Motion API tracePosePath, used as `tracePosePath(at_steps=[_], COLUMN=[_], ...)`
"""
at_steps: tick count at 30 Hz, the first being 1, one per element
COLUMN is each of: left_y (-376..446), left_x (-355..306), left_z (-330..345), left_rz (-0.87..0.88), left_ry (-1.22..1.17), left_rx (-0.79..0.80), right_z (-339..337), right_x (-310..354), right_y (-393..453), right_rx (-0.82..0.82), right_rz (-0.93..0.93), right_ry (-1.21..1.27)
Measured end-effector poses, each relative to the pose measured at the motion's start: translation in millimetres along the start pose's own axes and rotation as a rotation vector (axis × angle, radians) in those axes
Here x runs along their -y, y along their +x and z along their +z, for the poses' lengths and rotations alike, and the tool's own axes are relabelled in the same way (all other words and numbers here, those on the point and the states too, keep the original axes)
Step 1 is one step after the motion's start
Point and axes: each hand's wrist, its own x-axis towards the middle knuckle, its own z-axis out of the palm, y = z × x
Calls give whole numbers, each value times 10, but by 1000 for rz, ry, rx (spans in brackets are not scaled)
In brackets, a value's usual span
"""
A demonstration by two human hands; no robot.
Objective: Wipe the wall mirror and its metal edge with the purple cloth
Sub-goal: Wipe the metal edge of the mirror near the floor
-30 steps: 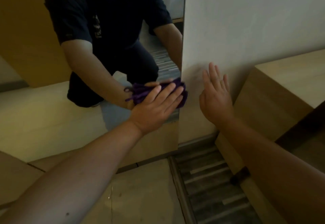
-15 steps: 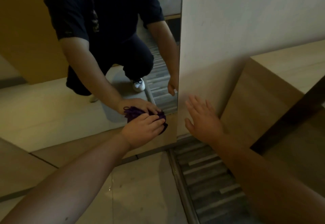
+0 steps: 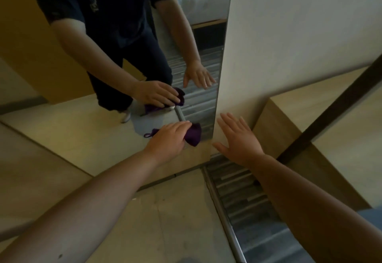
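The tall wall mirror [image 3: 115, 130] fills the left and middle of the head view, and its thin metal edge [image 3: 222, 60] runs down its right side. My left hand [image 3: 168, 140] presses the bunched purple cloth [image 3: 194, 135] against the glass at the mirror's bottom right corner. Part of the cloth is hidden under my fingers. My right hand [image 3: 239, 138] rests flat on the pale wall just right of the metal edge, fingers spread, holding nothing. The mirror reflects a crouching person in dark clothes with both hands and the cloth.
A light wooden cabinet [image 3: 322, 118] with a dark edge strip stands against the wall at the right. Below the mirror lie pale floor tiles [image 3: 175, 221], a metal threshold strip [image 3: 223, 211] and grey striped flooring [image 3: 254, 207].
My left hand has carried the cloth down the mirror's right side from mid height to the bottom corner. My right hand has slid down the wall alongside it.
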Motion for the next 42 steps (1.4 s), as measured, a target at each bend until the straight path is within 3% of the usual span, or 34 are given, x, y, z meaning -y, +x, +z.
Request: tracePosePath(at_steps=[4, 9, 17, 30, 39, 42], left_y=[-129, -354, -679, -1044, -1131, -1076], left_x=[-431, -867, -1337, -1799, -1940, -2010], left_z=[-1014, -2137, -3374, -3729, -3671, -3699], left_rz=[-188, -268, -187, -61, 263, 273], left_ry=[-209, -306, -423, -602, -195, -126], left_rx=[81, 255, 438, 738, 530, 478], right_z=[-1063, -2231, -3382, -3876, -4211, -4288], right_x=[501, 1089, 1706, 1847, 1767, 1725], right_y=[-130, -415, -898, -1439, -1785, -1835], right_rx=[-7, -29, -60, 110, 234, 226], right_rz=[-55, -131, -162, 51, 160, 191], right_ry=[57, 68, 34, 111, 184, 195])
